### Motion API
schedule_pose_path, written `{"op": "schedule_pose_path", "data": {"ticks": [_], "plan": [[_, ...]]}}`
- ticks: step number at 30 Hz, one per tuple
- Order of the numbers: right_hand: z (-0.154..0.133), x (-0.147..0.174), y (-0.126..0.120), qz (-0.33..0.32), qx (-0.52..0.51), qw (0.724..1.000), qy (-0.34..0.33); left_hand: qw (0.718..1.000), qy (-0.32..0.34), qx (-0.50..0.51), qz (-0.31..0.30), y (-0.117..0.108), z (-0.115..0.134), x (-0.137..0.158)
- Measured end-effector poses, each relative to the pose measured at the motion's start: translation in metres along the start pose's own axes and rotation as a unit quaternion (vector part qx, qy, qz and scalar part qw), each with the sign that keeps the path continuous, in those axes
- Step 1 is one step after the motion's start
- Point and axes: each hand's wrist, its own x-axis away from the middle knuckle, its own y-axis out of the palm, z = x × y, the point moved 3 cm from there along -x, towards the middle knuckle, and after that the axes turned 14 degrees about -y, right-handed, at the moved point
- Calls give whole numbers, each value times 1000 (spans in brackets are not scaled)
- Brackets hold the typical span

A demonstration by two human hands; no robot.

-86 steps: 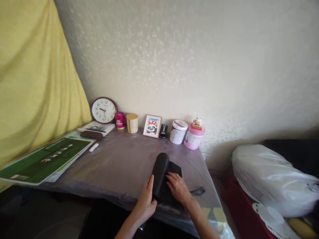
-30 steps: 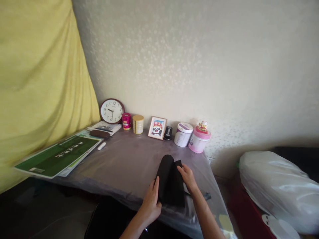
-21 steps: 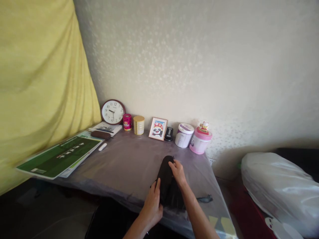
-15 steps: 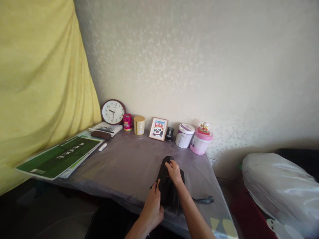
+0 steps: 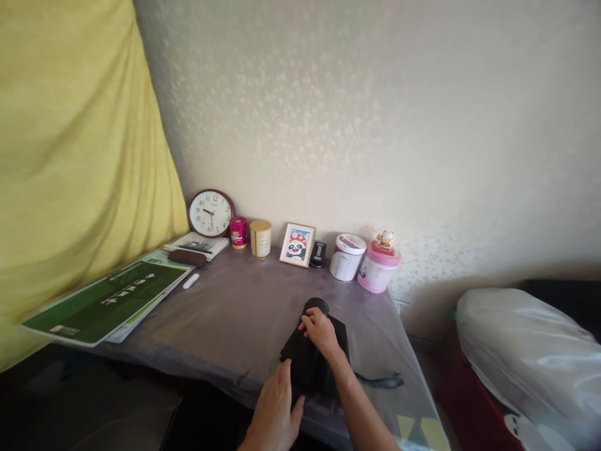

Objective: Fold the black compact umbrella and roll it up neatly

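- Resting at the near end of a black folded bundle (image 5: 300, 362), the person's left hand (image 5: 275, 404) has its thumb parted from the fingers; I can't tell from here whether they grip it.
- A little farther along, the right hand (image 5: 320, 330) lies over the bundle's top with its fingers curled in; whether they pinch the material, I can't tell.
- The bundle itself sits near the front edge of the counter (image 5: 235, 300), and a dark strap (image 5: 382, 380) lies out to its right.
- Over to the right, beside the counter, bulges a white plastic bag (image 5: 521, 338).
- On the left are a green sheet (image 5: 117, 297), a small white object (image 5: 190, 281) and a brown case (image 5: 186, 257).
- Along the back stand a round clock (image 5: 211, 213), a pink tin (image 5: 238, 233), a yellow-lidded canister (image 5: 260, 239), a framed panda picture (image 5: 297, 245), a white-and-purple tub (image 5: 347, 259) and a pink-lidded tub (image 5: 375, 275) topped by a figurine (image 5: 385, 242).
- Behind them all rises the pale patterned wall (image 5: 328, 113).
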Motion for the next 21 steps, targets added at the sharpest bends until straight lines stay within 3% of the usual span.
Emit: {"op": "schedule_pose_path", "data": {"ticks": [3,6,11,16,21], "plan": [[-8,3,0,-16,28,999,-29,996,23,5,81,-6,4,3],[-13,6,0,-20,73,995,-63,991,76,11,105,-5,18,-1],[-16,20,-3,-54,69,986,-143,996,77,10,49,11,26,-15],[-13,35,-10,-5,90,963,-254,998,59,36,3,17,22,-17],[7,18,-4,-10,112,959,-260,999,36,15,-27,13,26,-17]]}}
